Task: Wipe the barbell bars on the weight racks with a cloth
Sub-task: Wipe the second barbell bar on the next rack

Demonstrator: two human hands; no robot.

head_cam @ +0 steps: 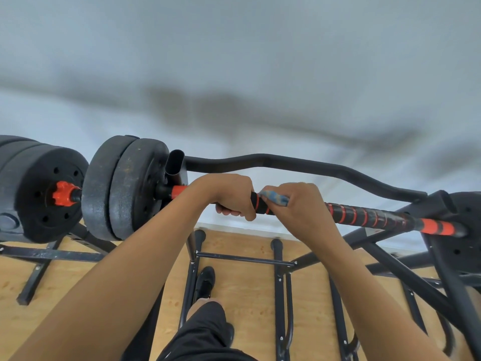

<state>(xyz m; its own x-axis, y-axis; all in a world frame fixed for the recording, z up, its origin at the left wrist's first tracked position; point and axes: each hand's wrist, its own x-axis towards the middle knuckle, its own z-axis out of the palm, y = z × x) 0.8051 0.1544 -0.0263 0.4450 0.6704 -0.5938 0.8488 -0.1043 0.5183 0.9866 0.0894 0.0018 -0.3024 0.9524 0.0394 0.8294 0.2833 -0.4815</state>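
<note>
The bar (364, 214) lies across the rack (244, 259) at about chest height in front of me, running from the plates on the left down toward the right edge of view. Both hands are on its middle stretch, almost touching each other. My left hand (231, 196) is curled round the bar, knuckles up, fingers wrapped underneath. Just to its right, my right hand (304, 207) pinches a small blue-grey cloth (276, 199) against the bar, the cloth bunched between thumb and fingers and sitting on top of the grip.

Behind the hands a second black bar (299, 164), bent in a wavy curve, rests on the same rack. Two thick plates (125, 188) sit on the left end of the bar I hold, and further left stands another stack of plates (44, 194) with a red collar nut (62, 194) at its hub. The rack's black tubes cross below my arms and crowd the right side.

The bar's grip is black foam wound with thin orange-red stripes, with solid orange sections near each end. The plates look rough and grainy, matt black. The floor (247, 290) is pale wood, and a black shoe (205, 280) stands on it between the rack's legs. The wall (234, 61) behind is plain white.
</note>
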